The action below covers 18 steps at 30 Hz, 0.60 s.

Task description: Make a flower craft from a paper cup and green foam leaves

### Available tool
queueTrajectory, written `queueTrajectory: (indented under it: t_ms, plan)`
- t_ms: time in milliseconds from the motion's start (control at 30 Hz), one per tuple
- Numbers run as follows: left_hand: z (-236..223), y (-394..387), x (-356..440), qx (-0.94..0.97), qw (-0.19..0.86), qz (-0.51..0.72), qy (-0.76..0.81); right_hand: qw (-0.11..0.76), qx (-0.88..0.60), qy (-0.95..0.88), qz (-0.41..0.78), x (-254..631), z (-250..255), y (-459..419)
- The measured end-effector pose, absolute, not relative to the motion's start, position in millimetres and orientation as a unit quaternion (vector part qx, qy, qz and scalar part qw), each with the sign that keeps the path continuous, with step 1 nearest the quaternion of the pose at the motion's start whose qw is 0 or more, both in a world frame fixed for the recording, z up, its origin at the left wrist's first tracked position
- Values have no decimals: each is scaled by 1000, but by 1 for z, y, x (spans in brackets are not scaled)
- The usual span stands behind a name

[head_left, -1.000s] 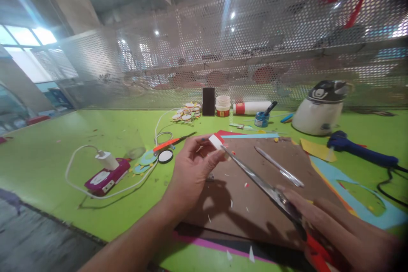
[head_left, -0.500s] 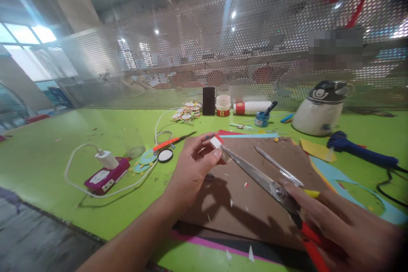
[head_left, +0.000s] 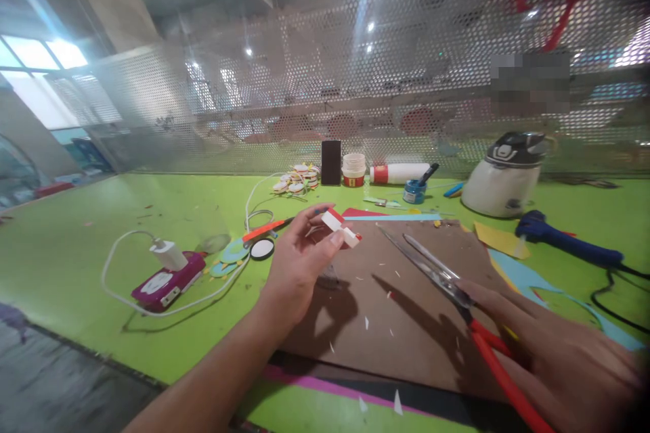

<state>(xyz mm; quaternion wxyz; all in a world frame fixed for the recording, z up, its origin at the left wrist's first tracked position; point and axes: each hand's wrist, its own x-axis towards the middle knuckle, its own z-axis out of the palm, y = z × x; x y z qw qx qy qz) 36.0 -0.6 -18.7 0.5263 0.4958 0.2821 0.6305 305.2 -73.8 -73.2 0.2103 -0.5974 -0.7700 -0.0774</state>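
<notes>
Between the thumb and fingers of my left hand [head_left: 297,264] is a small red-and-white piece [head_left: 332,219], seemingly cut paper or card, with a white flap sticking out past the thumb. My right hand [head_left: 548,345] is wrapped round the red handles of a pair of scissors [head_left: 431,270]. Their blades point up and left and stand apart from the piece. Below both hands lies a brown board [head_left: 355,331] with small white and red scraps on it. A silver pen-like tool [head_left: 429,258] lies along the blades.
To the left are a purple power strip [head_left: 167,282] with a white cable, an orange cutter [head_left: 263,231] and a round white disc [head_left: 263,249]. Behind stand a dark phone-like slab [head_left: 331,162], paper cups [head_left: 354,170] and a blue jar [head_left: 415,191]. At right lies a blue glue gun [head_left: 569,240].
The scissors have drawn back to the right, away from the piece. My left hand has moved slightly left, and the piece now shows a flap tilted outward.
</notes>
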Motion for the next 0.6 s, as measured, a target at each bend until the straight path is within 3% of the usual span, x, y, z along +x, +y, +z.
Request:
queueTrajectory:
  t_ms: [300,600]
  plan:
    - [-13,-4,38,448,567,646,245,80,-610,-788,-8,286,-58,-61]
    - [-16,-4,41,448,568,645,247,52,-588,-804,-70,293,-61,-55]
